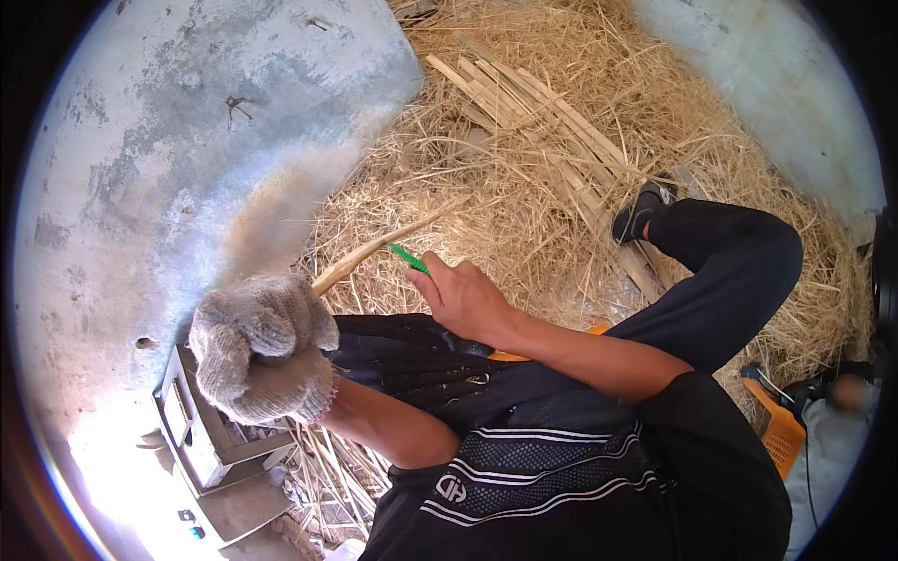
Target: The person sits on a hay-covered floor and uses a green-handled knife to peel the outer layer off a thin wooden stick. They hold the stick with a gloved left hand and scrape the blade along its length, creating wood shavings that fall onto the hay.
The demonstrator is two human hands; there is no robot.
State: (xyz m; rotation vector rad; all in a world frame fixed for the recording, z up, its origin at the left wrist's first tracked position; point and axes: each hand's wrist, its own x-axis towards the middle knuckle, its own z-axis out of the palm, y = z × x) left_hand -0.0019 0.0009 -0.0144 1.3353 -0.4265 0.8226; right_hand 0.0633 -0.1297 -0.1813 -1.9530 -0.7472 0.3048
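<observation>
My left hand [262, 351] wears a thick grey-beige knitted glove and is closed around the near end of a pale bamboo strip [355, 262]. The strip points away from the glove, up and to the right, and narrows toward its far end. Bare and ungloved, my right hand [468, 297] grips a slim green-handled knife [409, 258]. Its front end meets the strip's right side near the middle; the blade itself is too small to make out. Both hands are over my lap, the right one to the right of the left.
Shavings [412, 150] cover the ground ahead. Several long split strips [552, 122] lie on them, near my shoe [645, 208]. A weathered bluish wall [234, 112] curves along the left. A small frame-like stand [196, 430] is below my glove; an orange plastic piece [784, 435] is at right.
</observation>
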